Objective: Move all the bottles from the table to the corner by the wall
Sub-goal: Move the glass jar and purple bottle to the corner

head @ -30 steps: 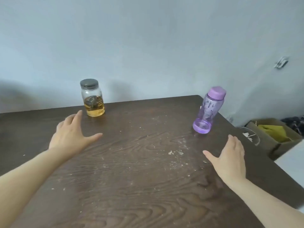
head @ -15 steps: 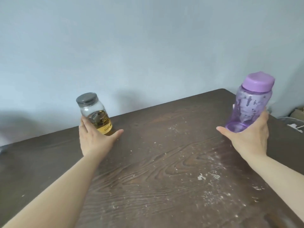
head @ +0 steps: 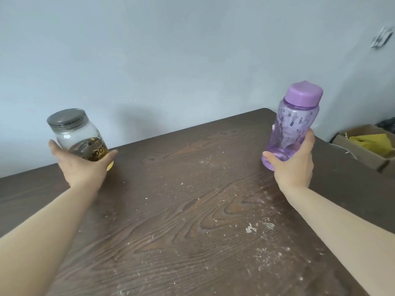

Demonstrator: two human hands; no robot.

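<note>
A clear glass jar [head: 74, 133] with a grey lid and amber liquid at the bottom is at the far left of the dark wooden table [head: 192, 210], tilted slightly left. My left hand [head: 82, 167] is wrapped around its lower half. A translucent purple bottle [head: 296, 122] with a purple cap is at the far right of the table, and my right hand [head: 294, 163] grips its lower part. Whether either base still touches the table I cannot tell.
A pale blue-grey wall [head: 171, 60] runs behind the table's far edge. Beyond the table's right edge an open cardboard box [head: 361, 146] holds something yellow. A small fitting [head: 381, 38] hangs on the wall at upper right. White specks dust the tabletop.
Both hands went from open above the table to reaching the containers, then closing around them. The jar now tilts left in my left hand and the purple bottle is gripped more fully.
</note>
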